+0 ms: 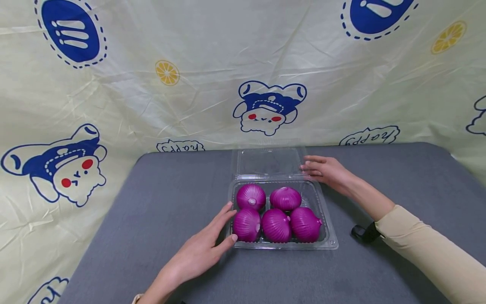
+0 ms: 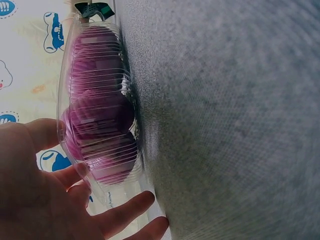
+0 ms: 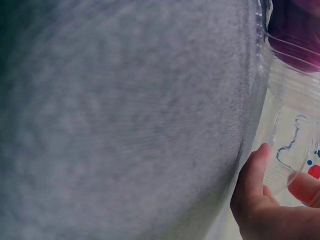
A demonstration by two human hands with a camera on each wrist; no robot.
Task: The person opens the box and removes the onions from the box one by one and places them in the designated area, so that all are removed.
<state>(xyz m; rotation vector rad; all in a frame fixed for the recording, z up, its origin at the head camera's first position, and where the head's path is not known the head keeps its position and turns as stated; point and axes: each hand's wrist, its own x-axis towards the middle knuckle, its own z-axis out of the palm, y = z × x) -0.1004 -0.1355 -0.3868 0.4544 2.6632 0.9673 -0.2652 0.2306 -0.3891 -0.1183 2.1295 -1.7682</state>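
Observation:
Several purple onions [image 1: 276, 225] lie in two rows in a clear plastic clamshell box [image 1: 331, 236] on the grey table. The box's transparent lid [image 1: 269, 162] is folded back, away from the person. My left hand [image 1: 203, 249] is at the box's left side, thumb and fingers spread, with fingertips at the rim. In the left wrist view the left hand [image 2: 55, 190] reaches along the ribbed box wall. My right hand [image 1: 328, 171] has its fingers extended at the lid's right edge. The right wrist view has the right hand's fingers [image 3: 255, 170] close to the clear plastic; a firm grip is not evident.
Grey cloth covers the table [image 1: 171, 194]. Behind it hangs a pale curtain [image 1: 201, 109] with blue cartoon prints and orange slices, close to the far edge and the lid. A black wrist strap [image 1: 366, 233] is on the right forearm.

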